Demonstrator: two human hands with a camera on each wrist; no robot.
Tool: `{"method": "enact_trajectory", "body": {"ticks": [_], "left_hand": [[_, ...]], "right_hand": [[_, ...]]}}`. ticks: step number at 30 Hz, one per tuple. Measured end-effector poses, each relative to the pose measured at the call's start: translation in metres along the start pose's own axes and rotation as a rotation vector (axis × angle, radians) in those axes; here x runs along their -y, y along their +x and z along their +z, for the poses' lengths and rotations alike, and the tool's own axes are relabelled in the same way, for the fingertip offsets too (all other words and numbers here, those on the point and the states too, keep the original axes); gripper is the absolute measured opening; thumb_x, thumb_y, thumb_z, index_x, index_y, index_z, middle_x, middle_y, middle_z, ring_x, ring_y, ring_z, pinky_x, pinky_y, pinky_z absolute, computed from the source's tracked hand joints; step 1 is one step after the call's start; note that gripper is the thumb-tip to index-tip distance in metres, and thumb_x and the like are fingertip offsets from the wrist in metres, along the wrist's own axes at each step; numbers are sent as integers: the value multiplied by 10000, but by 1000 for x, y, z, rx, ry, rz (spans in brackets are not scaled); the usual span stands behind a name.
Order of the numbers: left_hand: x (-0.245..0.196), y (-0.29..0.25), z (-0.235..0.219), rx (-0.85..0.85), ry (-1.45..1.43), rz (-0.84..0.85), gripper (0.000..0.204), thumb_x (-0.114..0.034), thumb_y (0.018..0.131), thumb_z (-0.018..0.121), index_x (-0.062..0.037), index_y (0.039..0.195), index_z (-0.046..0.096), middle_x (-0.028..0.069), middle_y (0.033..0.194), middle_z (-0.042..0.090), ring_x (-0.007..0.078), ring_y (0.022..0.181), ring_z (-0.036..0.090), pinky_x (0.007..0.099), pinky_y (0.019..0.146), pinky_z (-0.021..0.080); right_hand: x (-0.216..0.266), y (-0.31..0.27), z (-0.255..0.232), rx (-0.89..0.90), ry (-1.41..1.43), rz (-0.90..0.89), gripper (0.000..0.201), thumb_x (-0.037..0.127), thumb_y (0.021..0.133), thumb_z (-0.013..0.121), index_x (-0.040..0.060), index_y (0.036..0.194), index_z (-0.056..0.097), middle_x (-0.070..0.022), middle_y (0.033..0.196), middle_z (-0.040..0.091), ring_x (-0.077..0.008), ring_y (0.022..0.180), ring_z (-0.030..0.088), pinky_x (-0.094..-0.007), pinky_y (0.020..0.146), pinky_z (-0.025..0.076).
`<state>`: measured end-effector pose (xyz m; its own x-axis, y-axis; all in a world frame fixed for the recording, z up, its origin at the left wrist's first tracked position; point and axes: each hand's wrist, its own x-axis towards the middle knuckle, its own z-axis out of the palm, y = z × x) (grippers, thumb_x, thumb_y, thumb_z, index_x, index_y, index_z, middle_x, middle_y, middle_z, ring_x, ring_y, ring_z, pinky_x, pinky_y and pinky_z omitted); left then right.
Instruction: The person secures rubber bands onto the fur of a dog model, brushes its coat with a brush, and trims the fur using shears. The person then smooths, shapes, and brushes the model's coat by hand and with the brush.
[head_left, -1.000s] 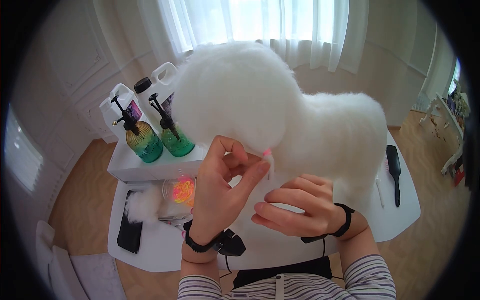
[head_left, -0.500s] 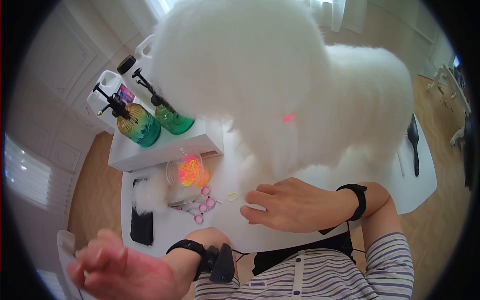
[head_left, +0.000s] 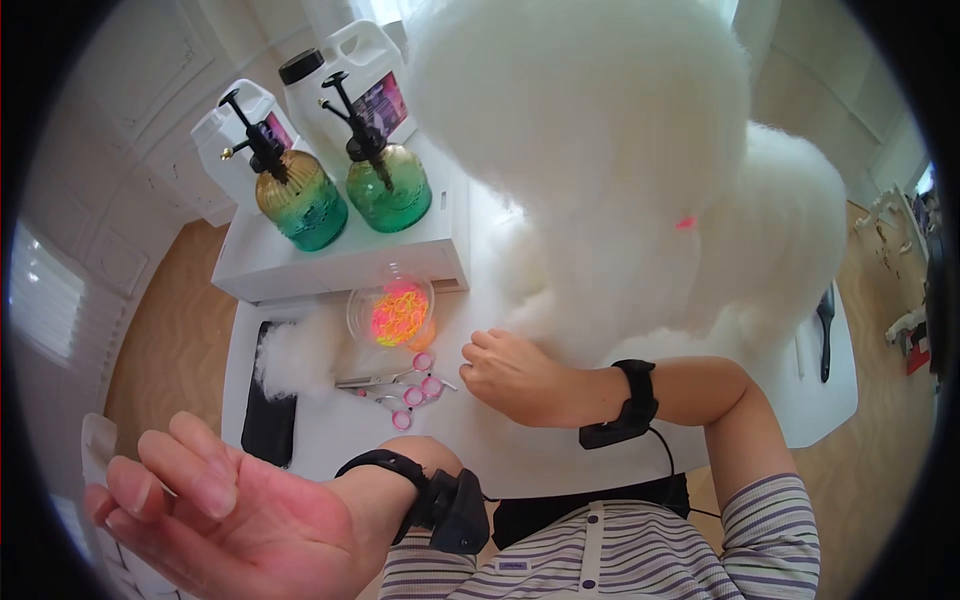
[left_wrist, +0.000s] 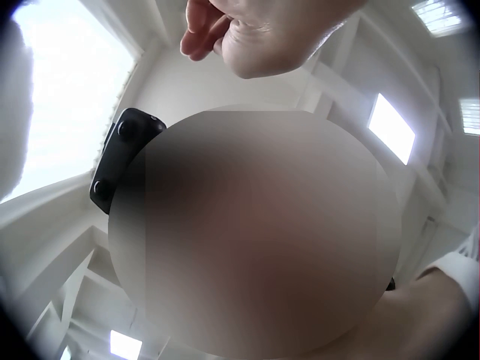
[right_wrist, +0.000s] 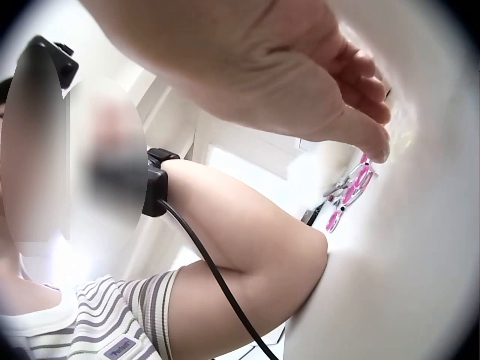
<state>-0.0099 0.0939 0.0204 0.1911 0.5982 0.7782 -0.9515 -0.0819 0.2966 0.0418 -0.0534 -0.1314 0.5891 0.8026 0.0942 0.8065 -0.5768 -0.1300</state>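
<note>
My left hand [head_left: 240, 510] is raised at the lower left in the head view, palm up, its fingers loosely curled with nothing seen in them. My right hand [head_left: 520, 380] reaches down to the white tabletop, its bent fingertips [right_wrist: 379, 112] close over the surface in the right wrist view. A faint yellowish mark [right_wrist: 407, 139] shows just beyond those fingertips. Behind the right hand stands a large, fluffy white dog-shaped figure [head_left: 590, 130], with a small pink tie [head_left: 686, 222] in its fur. Left of the hand lie pink-ringed scissors [head_left: 415, 392].
A clear tub of colourful rubber bands [head_left: 398, 315] stands behind the scissors. Beside them a tuft of white fluff [head_left: 297, 358] covers part of a black case [head_left: 268, 430]. Two spray bottles [head_left: 300, 205] and white jugs [head_left: 345, 80] occupy a white stand. A black brush [head_left: 826, 330] lies far right.
Both hands have left the pink tie in the fur. The left swung down to the lower left; the right moved left, over where a yellow-green band lay. The view has shifted too.
</note>
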Motion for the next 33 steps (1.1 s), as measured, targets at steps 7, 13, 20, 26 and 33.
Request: {"method": "enact_trajectory", "body": {"ticks": [7,13,20,26,33], "left_hand": [[4,-7,14,7,93,-4,205,-67,924,471,-27,741,389,41,679,324,126,622,286,267,578,226],[3,-24,30,174,213,-40,133,-123,918,520,-21,848,469,79,750,486,113,640,399,231,588,306],[8,-39,45,574,377,-187,90,-5,763,670,-4,807,592,106,786,613,191,672,586,259,600,443],[-4,-48,57,1050,247,-97,158,-38,765,677,-26,920,649,87,856,642,238,710,604,312,609,477],[-4,-63,67,1095,205,-98,233,-10,770,671,-16,999,627,90,880,643,231,712,626,298,599,501]], "right_hand": [[9,-2,23,14,-236,-47,125,111,683,606,26,771,629,-49,822,562,-200,871,499,-282,737,381],[10,-25,-15,-108,-110,-91,112,51,719,565,-17,807,574,-90,852,527,-221,863,478,-301,721,402],[23,-85,-96,-391,558,-110,151,12,804,548,-44,944,531,-143,891,545,-281,824,554,-326,700,469],[19,-117,-125,-988,433,-165,292,-103,730,682,-25,969,534,-146,822,638,-238,634,624,-293,544,501],[7,-124,-129,-1096,547,-92,264,-62,744,700,-14,969,570,-117,812,659,-211,642,639,-272,571,521]]}}
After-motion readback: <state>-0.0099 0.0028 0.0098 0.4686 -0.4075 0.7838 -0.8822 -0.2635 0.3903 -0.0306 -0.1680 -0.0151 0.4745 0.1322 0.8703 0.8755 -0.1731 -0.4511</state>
